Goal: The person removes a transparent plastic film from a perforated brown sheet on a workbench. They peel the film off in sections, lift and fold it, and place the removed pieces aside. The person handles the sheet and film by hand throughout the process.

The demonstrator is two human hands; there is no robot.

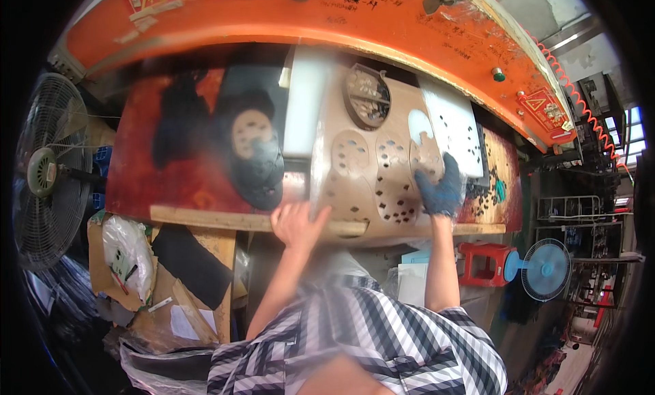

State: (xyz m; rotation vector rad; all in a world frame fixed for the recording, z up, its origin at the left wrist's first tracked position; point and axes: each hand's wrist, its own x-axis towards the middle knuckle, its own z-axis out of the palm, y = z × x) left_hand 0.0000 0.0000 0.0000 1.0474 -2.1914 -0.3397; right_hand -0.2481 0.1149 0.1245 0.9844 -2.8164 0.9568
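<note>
A brown sheet (341, 190) lies across the table, with several sole-shaped outlines and small diamond holes cut in it. Bare and with fingers apart, my left hand (297, 224) rests at the table's front edge, by the sheet's left side. My right hand (440, 190), in a dark blue glove, lies on the sheet's right part with thumb and fingers spread, touching a sole-shaped cutout (426, 152). An oval metal cutting die (367, 96) stands on the far part of the sheet. Left of the sheet, a tan sole piece (251, 132) tops a pile of black sole pieces (259, 180).
An orange press beam (382, 26) spans the far side above the table. White boards (454, 125) lie beneath the sheet, with small dark scraps on the right. A wooden strip (205, 219) edges the table's front. Fans (546, 269) stand at both sides, near a red stool (483, 264).
</note>
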